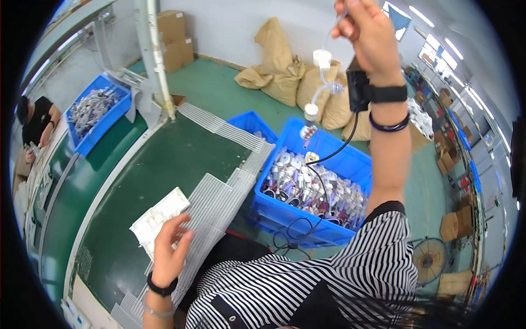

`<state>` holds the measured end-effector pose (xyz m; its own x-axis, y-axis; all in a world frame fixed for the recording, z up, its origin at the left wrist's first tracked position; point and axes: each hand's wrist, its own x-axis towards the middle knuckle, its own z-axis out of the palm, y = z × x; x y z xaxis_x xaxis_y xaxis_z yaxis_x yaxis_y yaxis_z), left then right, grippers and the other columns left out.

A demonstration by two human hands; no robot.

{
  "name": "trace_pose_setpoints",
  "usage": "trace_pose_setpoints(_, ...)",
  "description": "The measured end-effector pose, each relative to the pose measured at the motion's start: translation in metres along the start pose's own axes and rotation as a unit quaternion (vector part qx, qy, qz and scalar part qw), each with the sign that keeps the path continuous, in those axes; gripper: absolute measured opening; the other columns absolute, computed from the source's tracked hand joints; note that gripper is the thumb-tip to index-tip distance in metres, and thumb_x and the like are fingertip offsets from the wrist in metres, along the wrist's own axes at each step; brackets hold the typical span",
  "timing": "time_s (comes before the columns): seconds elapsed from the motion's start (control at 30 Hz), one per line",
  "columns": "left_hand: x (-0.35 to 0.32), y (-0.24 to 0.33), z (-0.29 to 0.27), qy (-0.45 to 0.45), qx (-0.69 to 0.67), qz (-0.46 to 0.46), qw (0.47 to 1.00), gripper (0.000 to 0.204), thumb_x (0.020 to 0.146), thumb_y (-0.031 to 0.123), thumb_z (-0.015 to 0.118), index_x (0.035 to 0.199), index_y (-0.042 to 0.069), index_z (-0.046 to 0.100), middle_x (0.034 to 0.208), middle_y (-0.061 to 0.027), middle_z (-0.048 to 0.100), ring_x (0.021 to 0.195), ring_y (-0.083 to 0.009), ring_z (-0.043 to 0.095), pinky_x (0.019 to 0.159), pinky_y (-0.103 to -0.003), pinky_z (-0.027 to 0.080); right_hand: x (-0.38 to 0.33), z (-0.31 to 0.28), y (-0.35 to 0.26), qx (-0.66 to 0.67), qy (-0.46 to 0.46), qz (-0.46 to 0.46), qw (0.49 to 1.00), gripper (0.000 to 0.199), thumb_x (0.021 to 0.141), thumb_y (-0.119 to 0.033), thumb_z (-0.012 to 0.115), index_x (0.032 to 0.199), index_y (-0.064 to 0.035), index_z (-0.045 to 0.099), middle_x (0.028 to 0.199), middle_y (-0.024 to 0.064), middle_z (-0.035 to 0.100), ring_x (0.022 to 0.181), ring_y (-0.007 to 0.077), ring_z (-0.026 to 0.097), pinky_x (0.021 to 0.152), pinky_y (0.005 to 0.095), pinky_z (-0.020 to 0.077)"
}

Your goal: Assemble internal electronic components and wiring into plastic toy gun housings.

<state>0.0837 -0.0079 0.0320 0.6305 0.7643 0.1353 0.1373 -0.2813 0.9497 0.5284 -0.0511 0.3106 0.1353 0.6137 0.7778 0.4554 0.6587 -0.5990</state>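
From the head camera: the right hand [368, 34], fingers pinched on a clear tubing set [322, 82], lifts it high so it dangles free above the blue bin [350, 164] of similar sets. The left hand [169, 249], fingers spread flat, steadies a white moulded tray [156, 216] on the green bench [153, 164], near left.

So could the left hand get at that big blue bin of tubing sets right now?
Probably not at once: the left hand rests on a white tray on the green table, while the blue bin sits to its right, beyond the mesh sheet.
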Motion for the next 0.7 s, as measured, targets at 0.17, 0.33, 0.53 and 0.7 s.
trace_pose_setpoints(0.17,0.08,0.021,0.014,0.033,-0.013,0.095,0.995,0.077,0.092,0.016,0.075,0.157,0.006,0.035,0.14,-0.0189,0.056,0.104,-0.0187,0.066,0.083,-0.032,0.056,0.071,0.06,-0.053,0.113,-0.092,-0.024,0.989,0.023,0.108,-0.026,0.054,0.111,-0.0044,0.06,0.093,0.0002,0.062,0.064,0.0062,0.058,0.07,0.0332,0.0624)
trace_pose_setpoints(0.33,0.115,0.046,-0.008,0.066,0.061,0.04,0.995,0.111,0.081,0.041,0.086,0.16,0.0,0.021,0.127,-0.0182,0.062,0.092,-0.0175,0.068,0.076,-0.033,0.056,0.099,0.114,-0.071,0.223,-0.149,-0.066,0.961,0.021,0.109,-0.024,0.052,0.109,-0.0045,0.06,0.093,0.0003,0.062,0.066,0.0068,0.059,0.073,0.035,0.063)
trace_pose_setpoints(0.53,0.078,0.046,-0.072,0.101,0.003,-0.1,0.99,0.033,0.098,0.034,0.069,0.1,0.001,0.071,0.077,-0.0068,0.071,0.059,-0.0173,0.065,0.062,-0.036,0.053,0.077,0.142,-0.04,0.208,-0.153,-0.03,0.966,0.03,0.108,-0.025,0.054,0.123,0.0011,0.06,0.099,0.0025,0.061,0.062,0.0042,0.05,0.067,0.0279,0.0564)
trace_pose_setpoints(0.7,0.042,0.041,-0.098,0.161,0.346,-0.006,0.924,0.032,0.099,0.036,0.067,0.117,0.009,0.072,0.08,-0.0086,0.072,0.066,-0.0211,0.065,0.064,-0.037,0.051,0.012,0.115,0.024,0.163,-0.105,0.114,0.974,0.038,0.107,-0.023,0.054,0.137,-0.0006,0.055,0.096,0.0014,0.06,0.055,0.0026,0.045,0.054,0.0228,0.0534)
